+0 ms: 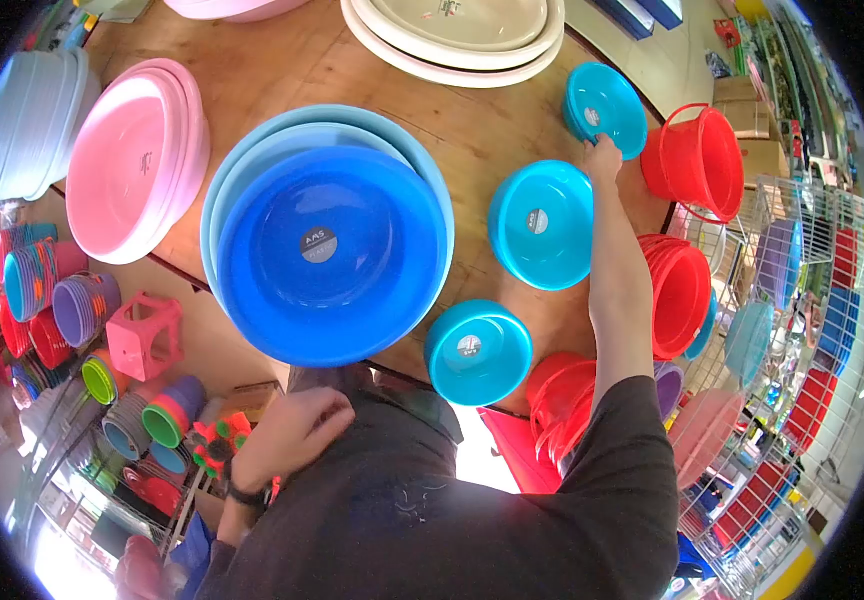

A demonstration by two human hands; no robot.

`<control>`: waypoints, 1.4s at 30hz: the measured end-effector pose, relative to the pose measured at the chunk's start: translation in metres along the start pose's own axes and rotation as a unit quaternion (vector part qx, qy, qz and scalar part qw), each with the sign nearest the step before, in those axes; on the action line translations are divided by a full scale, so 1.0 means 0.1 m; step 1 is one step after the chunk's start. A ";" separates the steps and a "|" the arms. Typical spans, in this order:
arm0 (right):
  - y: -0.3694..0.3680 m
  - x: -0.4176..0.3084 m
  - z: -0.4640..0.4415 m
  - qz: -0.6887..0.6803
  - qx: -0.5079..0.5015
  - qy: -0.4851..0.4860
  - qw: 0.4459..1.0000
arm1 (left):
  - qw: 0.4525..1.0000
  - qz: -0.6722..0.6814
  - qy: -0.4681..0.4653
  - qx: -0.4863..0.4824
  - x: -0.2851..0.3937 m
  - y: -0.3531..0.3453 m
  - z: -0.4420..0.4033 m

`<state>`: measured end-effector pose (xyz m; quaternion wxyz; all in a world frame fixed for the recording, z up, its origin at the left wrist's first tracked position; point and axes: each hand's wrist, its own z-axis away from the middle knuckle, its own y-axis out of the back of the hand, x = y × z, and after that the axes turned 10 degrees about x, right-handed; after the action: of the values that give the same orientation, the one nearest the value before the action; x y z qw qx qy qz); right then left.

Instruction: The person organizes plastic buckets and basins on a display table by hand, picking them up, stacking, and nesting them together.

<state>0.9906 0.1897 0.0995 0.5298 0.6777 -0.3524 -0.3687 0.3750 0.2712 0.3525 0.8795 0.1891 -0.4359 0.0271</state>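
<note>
My right hand (604,158) reaches across the table with its fingers closed on the near rim of a small teal basin (624,105) at the far right. Under my right forearm sits a larger teal basin (527,235). A third teal basin (484,365) rests at the table's near edge. My left hand (314,425) hangs by my waist, off the table, fingers loosely curled, nothing visible in it. In front of me, a deep blue basin (282,300) lies on top of light blue basins (252,135).
On the wooden table (492,120) are pink basins (102,200) at left and cream basins (407,45) at the far side. Red buckets (707,160) line the right edge. Wire racks (742,440) stand further right; stacked buckets (162,425) and a pink stool (132,345) are at lower left.
</note>
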 end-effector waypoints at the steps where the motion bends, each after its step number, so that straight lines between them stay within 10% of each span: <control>1: 0.03 0.00 -0.01 -0.001 0.013 -0.001 1.000 | 0.999 0.002 -0.032 0.019 0.28 0.14 0.03; 7: 0.29 -0.06 -0.02 0.015 0.035 -0.056 0.998 | 0.891 -0.067 -0.445 0.060 1.27 0.69 0.05; 12: 0.28 0.19 -0.19 -0.011 0.101 -0.047 0.994 | 0.780 -0.161 -0.533 0.284 1.63 0.45 -0.08; 28: 0.87 0.15 -0.10 -0.049 0.231 0.005 0.972 | 0.764 -0.315 -0.500 0.257 1.76 0.47 0.40; 34: 0.79 0.26 -0.01 0.000 0.151 -0.051 0.987 | 0.670 -0.322 -0.610 0.276 1.57 0.50 0.30; 42: 0.46 0.30 0.31 -0.044 0.091 -0.110 0.989 | 0.714 -0.215 -0.574 0.338 1.52 0.41 0.32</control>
<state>0.9742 0.1404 0.1356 0.4074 0.6932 -0.4106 -0.4300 0.4363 0.2803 0.5009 0.3192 0.5420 -0.7663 -0.1310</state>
